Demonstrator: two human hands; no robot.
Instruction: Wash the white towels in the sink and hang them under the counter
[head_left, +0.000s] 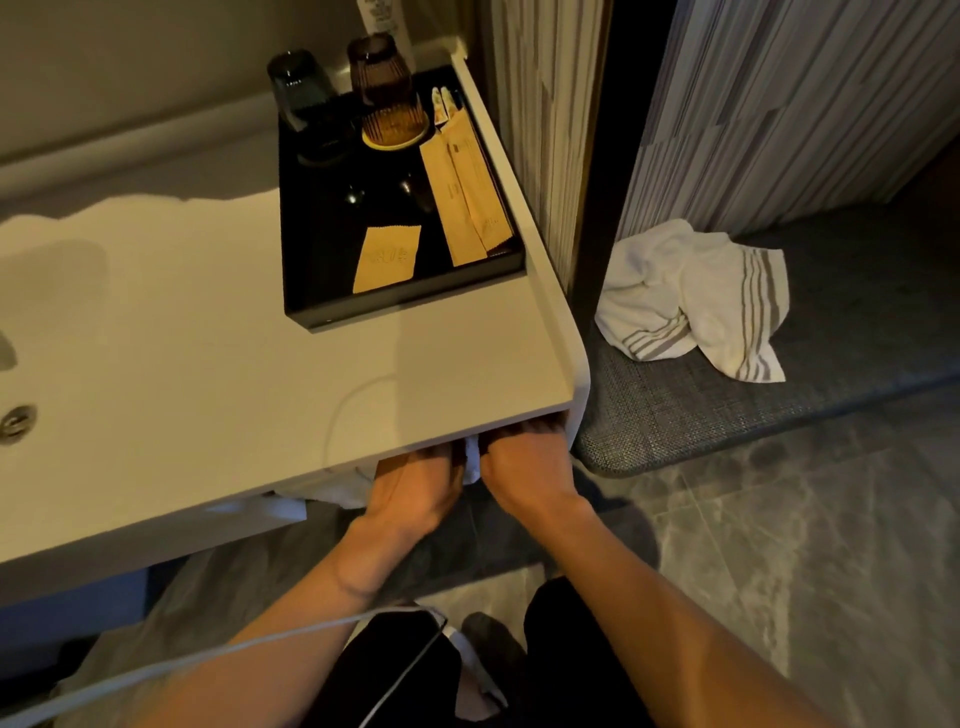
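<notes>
Under the white counter (311, 415) both hands — left hand (415, 483), right hand (524, 467) — grip clamped on a white towel (471, 457)

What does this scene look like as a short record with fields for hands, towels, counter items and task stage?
left hand: left hand reaching under the white counter edge, fingers hidden
right hand: right hand beside it, same reach
towel being hung: white folded towel between both hands, mostly hidden
other towel: crumpled white towel with grey stripes on the grey woven mat
counter items: black rectangular tray with upturned glasses and paper sachets
task stage: hanging under way; striped towel not yet hung
</notes>
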